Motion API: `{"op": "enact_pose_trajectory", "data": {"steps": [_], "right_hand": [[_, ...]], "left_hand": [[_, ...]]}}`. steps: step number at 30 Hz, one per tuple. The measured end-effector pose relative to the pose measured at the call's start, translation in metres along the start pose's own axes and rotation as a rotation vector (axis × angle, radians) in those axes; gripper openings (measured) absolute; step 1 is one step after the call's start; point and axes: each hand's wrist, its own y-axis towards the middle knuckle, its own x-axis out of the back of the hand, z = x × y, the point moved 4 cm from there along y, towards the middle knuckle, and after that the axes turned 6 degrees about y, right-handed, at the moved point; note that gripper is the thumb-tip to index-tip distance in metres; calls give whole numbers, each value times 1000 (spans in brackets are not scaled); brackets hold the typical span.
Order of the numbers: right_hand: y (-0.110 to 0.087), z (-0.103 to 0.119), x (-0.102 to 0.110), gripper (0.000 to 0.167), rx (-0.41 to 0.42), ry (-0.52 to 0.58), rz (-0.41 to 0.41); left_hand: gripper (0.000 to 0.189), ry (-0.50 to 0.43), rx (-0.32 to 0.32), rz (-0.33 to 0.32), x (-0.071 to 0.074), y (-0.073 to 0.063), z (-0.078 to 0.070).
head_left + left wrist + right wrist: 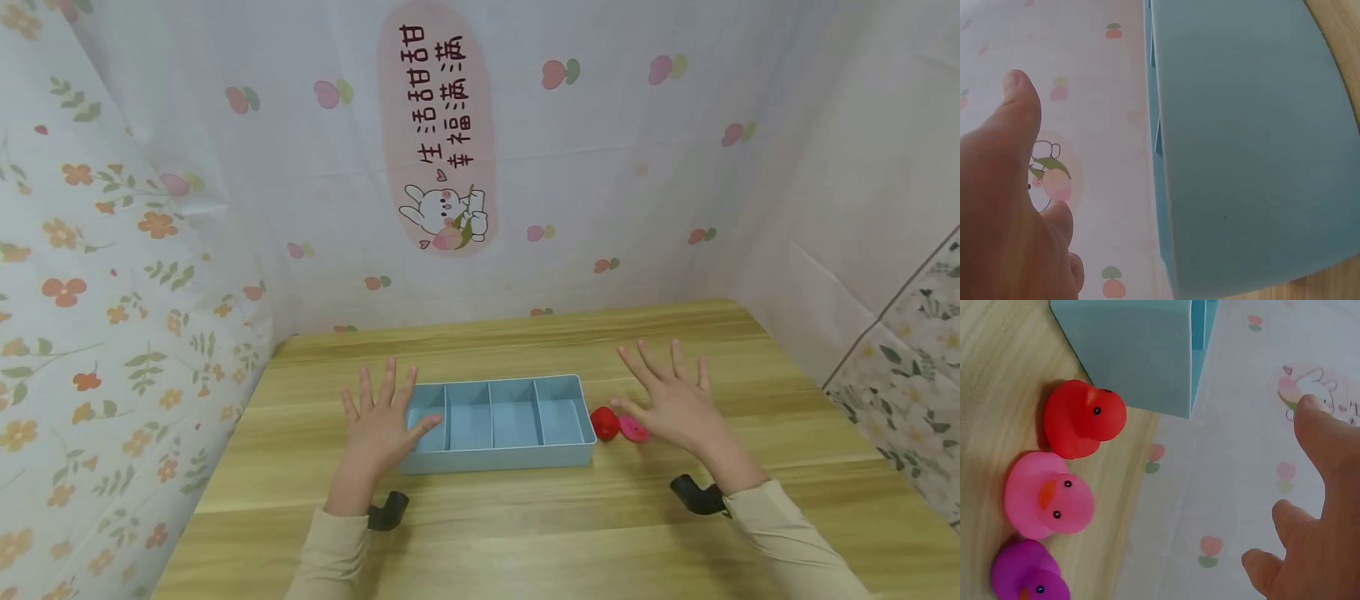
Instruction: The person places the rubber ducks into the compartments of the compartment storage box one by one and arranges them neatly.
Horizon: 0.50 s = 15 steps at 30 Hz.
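A light blue tray (498, 458) with several compartments lies on the table. My left hand (381, 427), fingers spread, hovers over the tray's left end and holds nothing. My right hand (678, 408) is also spread and bare, to the right of the tray. Below it are small rubber ducks: a red duck (1082, 419) close to the tray's right end, a pink duck (1047, 497) beside it, and a purple duck (1029, 572) after that. In the head view the purple duck is hidden behind my right hand. The compartments that show hold nothing.
The wooden table (480, 533) runs back to a wall cloth (585, 167) printed with fruit and a rabbit. A flowered curtain (127, 333) hangs along the left side. Black wrist mounts (696, 495) stick out inward from both wrists.
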Motion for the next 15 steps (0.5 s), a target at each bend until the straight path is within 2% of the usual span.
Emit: {"op": "enact_pose_trajectory", "data": {"steps": [6,15], "right_hand": [[-4,-14,0,83,-3,53,1],[-14,-40,-1,75,-24,89,-19]], "left_hand": [[89,-11,1,7,-1,-3,2],[94,-23,0,27,-11,-9,13]]}}
